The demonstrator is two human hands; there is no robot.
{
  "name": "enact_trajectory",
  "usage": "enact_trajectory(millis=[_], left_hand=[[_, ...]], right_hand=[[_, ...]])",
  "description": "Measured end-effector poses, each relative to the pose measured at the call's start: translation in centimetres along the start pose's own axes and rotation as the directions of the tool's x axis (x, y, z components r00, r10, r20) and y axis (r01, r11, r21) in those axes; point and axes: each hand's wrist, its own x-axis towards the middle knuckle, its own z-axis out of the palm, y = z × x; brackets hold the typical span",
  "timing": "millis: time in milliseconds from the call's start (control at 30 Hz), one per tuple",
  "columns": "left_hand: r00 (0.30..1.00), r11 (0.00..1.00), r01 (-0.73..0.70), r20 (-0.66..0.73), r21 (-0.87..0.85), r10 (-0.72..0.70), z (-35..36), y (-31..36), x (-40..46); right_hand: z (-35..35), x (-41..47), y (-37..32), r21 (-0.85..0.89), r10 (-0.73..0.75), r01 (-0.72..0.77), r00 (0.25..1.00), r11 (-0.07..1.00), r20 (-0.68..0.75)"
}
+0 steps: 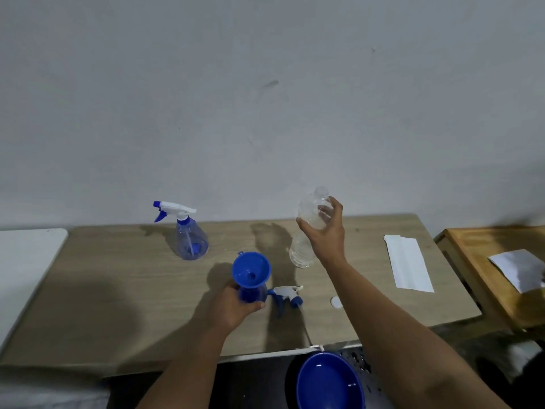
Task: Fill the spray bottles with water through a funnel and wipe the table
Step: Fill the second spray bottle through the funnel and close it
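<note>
two hands were busy: the left hand [236, 302] gripped the spray bottle [253, 293] under the funnel [250, 270], and the right hand [326, 228] clasped the water bottle [308, 228] upright. a good pour would likely want the mouth tipped slowly over the funnel's middle, with the base kept steady on the desk [118, 290].

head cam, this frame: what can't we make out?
- Water level in the spray bottle under the funnel: hidden by the left hand and funnel.
- Whether the clear bottle in the right hand holds water: blurred, transparent.
- Blue basin: cut off by the bottom edge.
- Right side table: motion-blurred.
</note>
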Motion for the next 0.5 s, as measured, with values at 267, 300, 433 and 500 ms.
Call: enact_trajectory(millis=[267, 300, 433, 500], left_hand=[[1.000, 0.997, -0.006, 0.012, 0.081, 0.005, -0.2, 0.7, 0.2], [1.000, 0.996, -0.003, 0.013, 0.092, 0.002, -0.3, 0.7, 0.1], [1.000, 0.993, 0.001, 0.028, 0.114, -0.004, -0.6, 0.5, 0.1], [1.000, 0.993, 0.006, 0.024, 0.115, -0.008, -0.5, 0.1, 0.2]], right_hand=[[0.3, -0.4, 0.3, -0.044, 0.111, -0.110, 0.994, 0.993, 0.013], [0.1, -0.7, 0.5, -0.042, 0.131, -0.130, 0.991, 0.991, 0.020], [-1.0, -3.9, 1.6, -0.034, 0.227, -0.227, 0.974, 0.973, 0.003], [-1.3, -6.8, 2.2, -0.016, 0.219, -0.220, 0.974, 0.975, -0.065]])
